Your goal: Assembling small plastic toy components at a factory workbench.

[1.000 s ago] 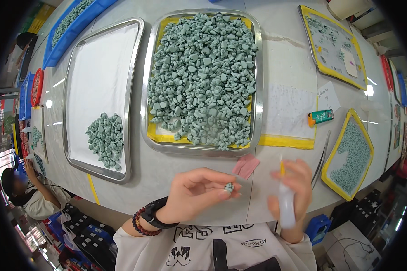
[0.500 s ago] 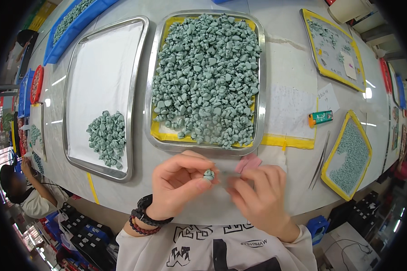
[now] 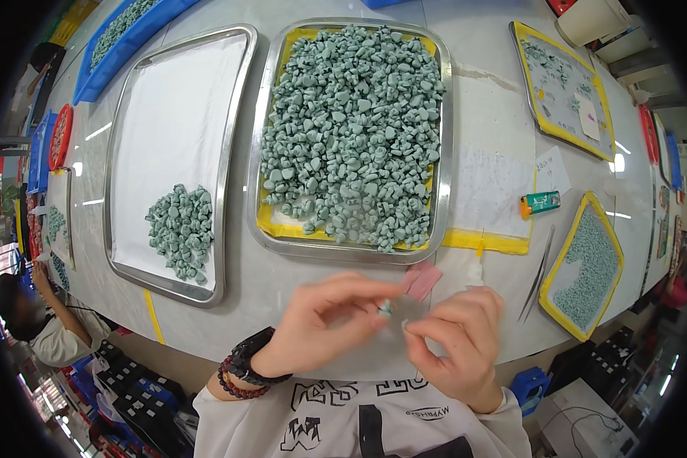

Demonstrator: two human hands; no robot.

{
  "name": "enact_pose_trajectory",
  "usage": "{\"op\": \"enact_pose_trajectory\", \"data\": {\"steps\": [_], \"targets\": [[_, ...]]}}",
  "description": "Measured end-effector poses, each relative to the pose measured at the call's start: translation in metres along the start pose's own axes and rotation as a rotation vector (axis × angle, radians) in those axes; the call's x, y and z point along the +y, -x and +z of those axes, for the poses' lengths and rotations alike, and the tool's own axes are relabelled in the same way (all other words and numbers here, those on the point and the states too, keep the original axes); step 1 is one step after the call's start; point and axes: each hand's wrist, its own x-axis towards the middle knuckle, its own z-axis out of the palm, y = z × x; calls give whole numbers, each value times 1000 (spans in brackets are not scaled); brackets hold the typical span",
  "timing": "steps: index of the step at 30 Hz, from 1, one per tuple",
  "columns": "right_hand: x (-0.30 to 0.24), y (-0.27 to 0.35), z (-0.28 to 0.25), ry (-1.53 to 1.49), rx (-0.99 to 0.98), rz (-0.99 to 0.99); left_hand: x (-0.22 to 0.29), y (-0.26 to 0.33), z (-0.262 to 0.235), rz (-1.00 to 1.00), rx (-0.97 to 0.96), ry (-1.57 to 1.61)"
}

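Note:
Between the thumb and forefinger of my left hand (image 3: 324, 324) is a small grey-green moulded piece (image 3: 385, 308), blurred by motion. My right hand (image 3: 462, 343) is just to its right, fingers curled in a pinch; a tiny pale spot shows at its fingertips, too small to name. The two hands are close but apart, over the near edge of the table. Beyond them lies a metal tray (image 3: 336, 251) with a yellow-edged liner, heaped with similar grey-green pieces (image 3: 351, 130). A smaller pile (image 3: 180, 233) sits on the white-lined tray (image 3: 175, 107) at left.
A folded pink cloth (image 3: 421, 282) lies just beyond my right hand. Farther right are a green lighter (image 3: 542, 201), tweezers (image 3: 540, 267), a written sheet (image 3: 487, 191) and two yellow-edged trays (image 3: 546, 299). A blue bin (image 3: 91, 85) stands far left; another person (image 3: 61, 328) sits at left.
My left hand has moved right and slightly down with the piece, which has turned between the fingers. My right hand has shifted a little right and down, its fingers now pinched.

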Motion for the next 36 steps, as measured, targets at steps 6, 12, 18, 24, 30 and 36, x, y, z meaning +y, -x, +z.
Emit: {"op": "enact_pose_trajectory", "data": {"steps": [6,12,18,24,30,36], "targets": [[3,-2,-8,-38,-36,10,1,0,4,-19,-269,-73],[2,-2,-8,-56,-76,-11,4,-3,1,13,-334,-186],[4,5,-9,3,1,-65,2,-3,0,-49,-302,-27],[5,7,-6,79,41,-82,5,-4,1,-139,-254,129],[11,8,-8,45,24,-155,-1,-2,-3,-156,-303,296],[11,11,-7,-21,78,-154,2,-3,1,-134,-286,294]]}}
